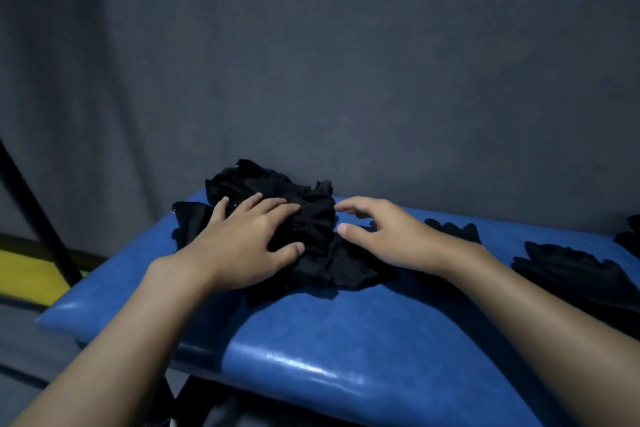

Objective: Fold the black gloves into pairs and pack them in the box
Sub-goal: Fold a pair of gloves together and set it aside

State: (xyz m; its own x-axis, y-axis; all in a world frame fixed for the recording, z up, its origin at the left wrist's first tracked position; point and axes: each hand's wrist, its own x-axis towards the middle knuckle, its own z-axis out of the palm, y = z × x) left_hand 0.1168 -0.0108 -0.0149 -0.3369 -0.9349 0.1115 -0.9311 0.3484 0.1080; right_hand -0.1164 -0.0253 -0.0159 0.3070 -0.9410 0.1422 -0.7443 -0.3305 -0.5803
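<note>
Bench: blue, padded, glossy cover; fills the lower centre and right of the frame.
Glove pile: black, crumpled heap at mid-frame, lying on the far part of the bench; single gloves not separable in the dark mass.
Left hand: laid palm down on the left part of the glove pile, fingers straight and spread, thumb out on the fabric; grips nothing.
Right hand: just beside the right edge of the glove pile, fingers loosely curved, thumb and forefinger wide apart; holds nothing; contact with the fabric cannot be told.
Small glove: black, on the bench just behind the right wrist, apart from the pile.
Flat gloves: black, spread on the bench at the right of the frame, well apart from the pile.
Edge piece: more black fabric, cut off by the right border.
Backdrop: plain grey, covers the upper frame behind the bench.
Pole: black, slanted, left edge of the frame.
Yellow strip: lower left, beyond the end of the bench.
</note>
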